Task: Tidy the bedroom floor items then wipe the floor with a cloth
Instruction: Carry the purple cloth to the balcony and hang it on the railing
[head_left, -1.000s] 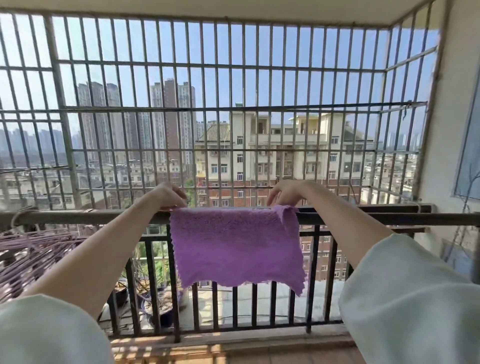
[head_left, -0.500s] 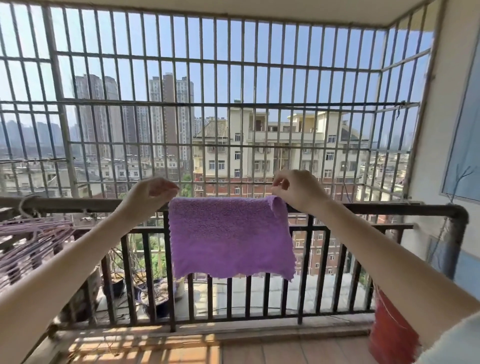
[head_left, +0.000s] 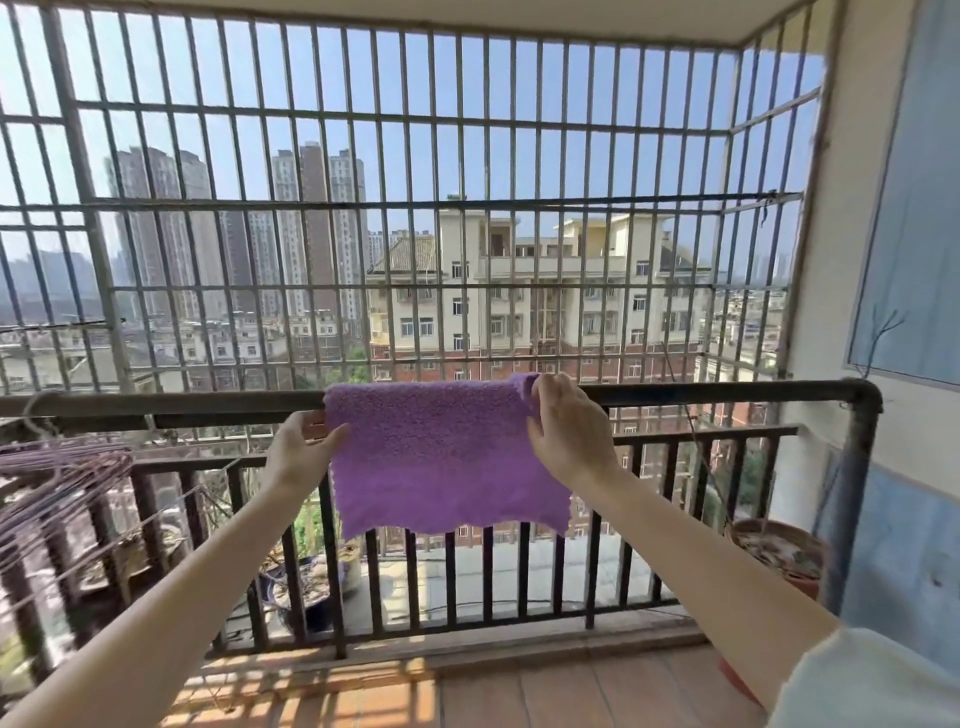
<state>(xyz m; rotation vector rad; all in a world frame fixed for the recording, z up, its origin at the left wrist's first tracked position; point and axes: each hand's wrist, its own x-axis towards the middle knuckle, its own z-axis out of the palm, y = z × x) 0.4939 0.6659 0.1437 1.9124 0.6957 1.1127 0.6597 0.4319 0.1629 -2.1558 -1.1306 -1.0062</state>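
At the left edge of the frame a bundle of purple wire hangers (head_left: 57, 478) hangs off the dark metal balcony rail (head_left: 171, 408). Just left of centre, the left hand (head_left: 301, 452) grips the left edge of the fluffy purple cloth (head_left: 441, 447), thumb on its front; its fingers seem to reach behind, though they are hidden. The cloth drapes over the rail at mid-frame. The right hand (head_left: 569, 434) pinches the curled upper right corner. To finish well, uncurl that corner and pull both edges level so the cloth hangs flat.
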